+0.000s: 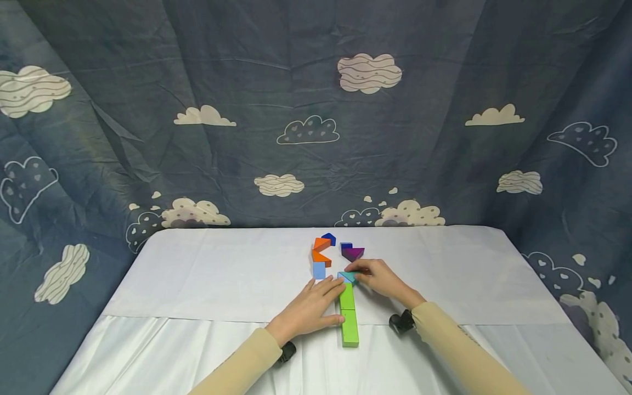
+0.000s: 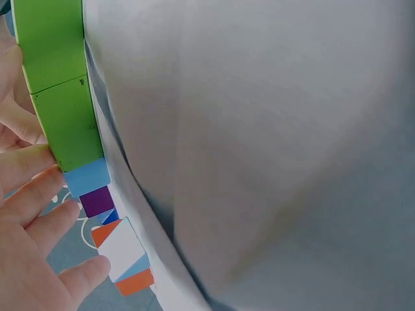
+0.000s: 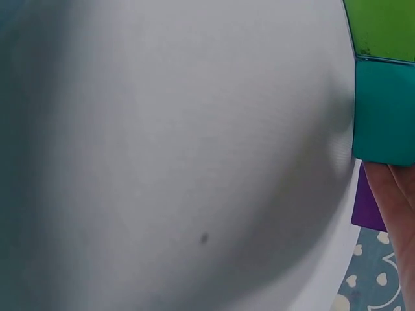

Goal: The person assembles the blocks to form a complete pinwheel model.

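Apparently pinched by the right hand's fingers, the teal triangular block (image 1: 349,275) lies just left of the right hand (image 1: 377,276), beyond two green blocks (image 1: 349,318) (their row points away from the person), while the left hand (image 1: 311,307), fingers extended, touches their left side.

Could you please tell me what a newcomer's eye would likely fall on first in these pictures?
Probably the two bright green blocks, end to end on the white-covered table, with the left grip along their left side. Next, likely the right grip, touching the teal block at their far end. Behind, pale clouds stand out on the dark backdrop.
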`<state>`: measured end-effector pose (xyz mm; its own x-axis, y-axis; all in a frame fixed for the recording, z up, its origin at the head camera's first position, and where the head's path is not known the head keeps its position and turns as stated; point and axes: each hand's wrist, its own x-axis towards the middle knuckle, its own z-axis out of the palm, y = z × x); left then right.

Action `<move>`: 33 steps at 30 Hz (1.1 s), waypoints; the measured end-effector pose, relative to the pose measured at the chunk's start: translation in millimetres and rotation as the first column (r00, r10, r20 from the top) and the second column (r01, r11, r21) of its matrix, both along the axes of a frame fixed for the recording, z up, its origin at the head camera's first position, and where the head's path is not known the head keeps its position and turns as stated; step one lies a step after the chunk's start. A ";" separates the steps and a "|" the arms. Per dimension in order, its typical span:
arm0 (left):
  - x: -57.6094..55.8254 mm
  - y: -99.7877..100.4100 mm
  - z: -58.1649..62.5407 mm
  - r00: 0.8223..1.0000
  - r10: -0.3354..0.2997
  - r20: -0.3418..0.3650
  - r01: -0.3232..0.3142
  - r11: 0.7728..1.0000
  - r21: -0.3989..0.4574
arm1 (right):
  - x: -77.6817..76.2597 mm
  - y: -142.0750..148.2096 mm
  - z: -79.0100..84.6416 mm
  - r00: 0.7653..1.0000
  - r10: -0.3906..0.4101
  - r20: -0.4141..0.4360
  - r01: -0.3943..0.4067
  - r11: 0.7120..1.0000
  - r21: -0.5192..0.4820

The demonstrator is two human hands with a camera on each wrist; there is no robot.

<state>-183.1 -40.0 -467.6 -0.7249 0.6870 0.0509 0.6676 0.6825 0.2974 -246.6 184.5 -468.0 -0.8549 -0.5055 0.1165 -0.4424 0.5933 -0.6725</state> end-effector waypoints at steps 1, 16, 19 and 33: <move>0.0 0.0 0.0 1.000 0.000 0.000 0.000 1.000 0.000 | -0.2 0.2 0.3 1.000 0.006 -0.004 -0.006 1.000 0.000; -1.2 0.3 -1.6 1.000 0.001 -0.001 -0.001 1.000 -0.004 | -2.3 -0.3 3.5 1.000 -0.004 0.023 0.005 1.000 -0.025; -1.2 0.5 -1.8 1.000 0.002 0.001 -0.002 1.000 -0.002 | -4.3 -0.7 4.7 0.999 -0.038 0.027 0.040 0.997 -0.060; -1.1 -0.3 -1.7 1.000 0.000 -0.009 0.000 1.000 0.010 | -26.9 4.8 4.6 0.975 -0.204 -0.092 0.185 0.967 -0.176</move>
